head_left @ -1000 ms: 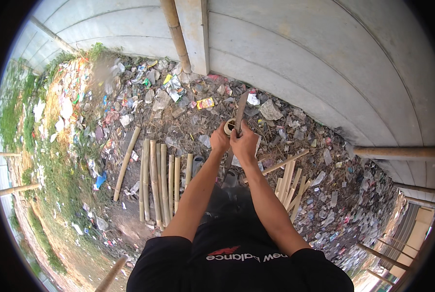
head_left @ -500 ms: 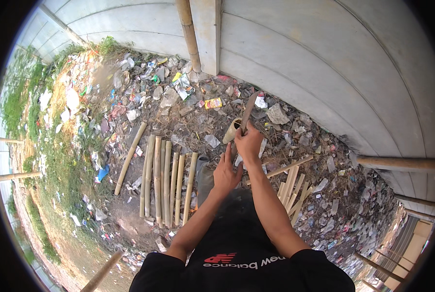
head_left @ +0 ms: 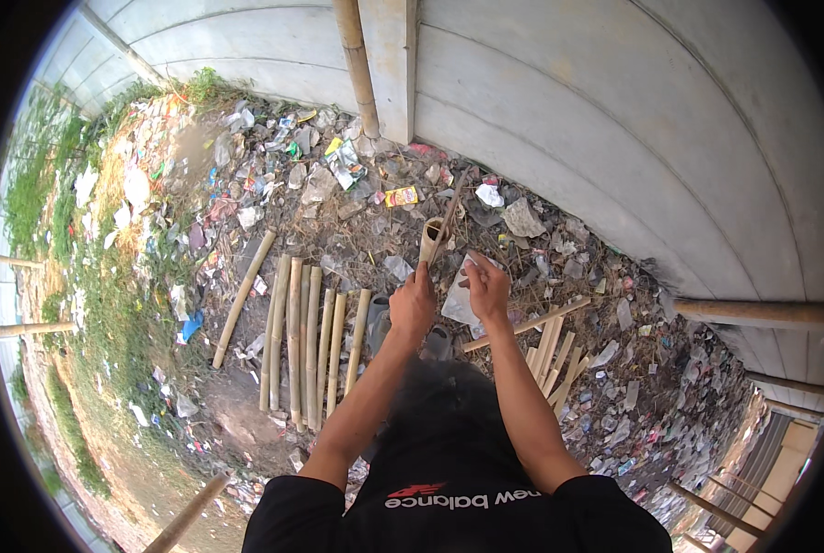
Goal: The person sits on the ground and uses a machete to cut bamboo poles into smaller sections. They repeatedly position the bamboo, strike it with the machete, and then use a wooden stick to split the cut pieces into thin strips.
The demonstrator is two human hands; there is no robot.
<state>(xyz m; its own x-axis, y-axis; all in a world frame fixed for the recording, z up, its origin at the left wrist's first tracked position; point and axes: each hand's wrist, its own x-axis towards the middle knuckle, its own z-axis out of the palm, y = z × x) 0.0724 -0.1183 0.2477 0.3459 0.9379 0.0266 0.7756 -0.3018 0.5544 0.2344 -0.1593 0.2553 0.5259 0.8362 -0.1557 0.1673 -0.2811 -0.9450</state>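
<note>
My left hand is closed round a short, hollow bamboo piece, its open end pointing away from me. Along the right side of the bamboo lies the long, dark blade of a machete; its handle is hidden, and I cannot tell whether the left hand grips it too. My right hand is just to the right, apart from blade and bamboo, with fingers loosely bent and nothing visible in them. Below it a pale plastic sheet shows on the ground.
Several bamboo poles lie side by side on the left. Split bamboo strips lie to the right, with one longer strip across. Plastic litter covers the ground up to a grey panel wall, where a bamboo prop leans.
My right hand has come off the blade and moved slightly right and nearer. My left hand has closed round the bamboo, which now stands more upright in the picture, with the blade shifted left.
</note>
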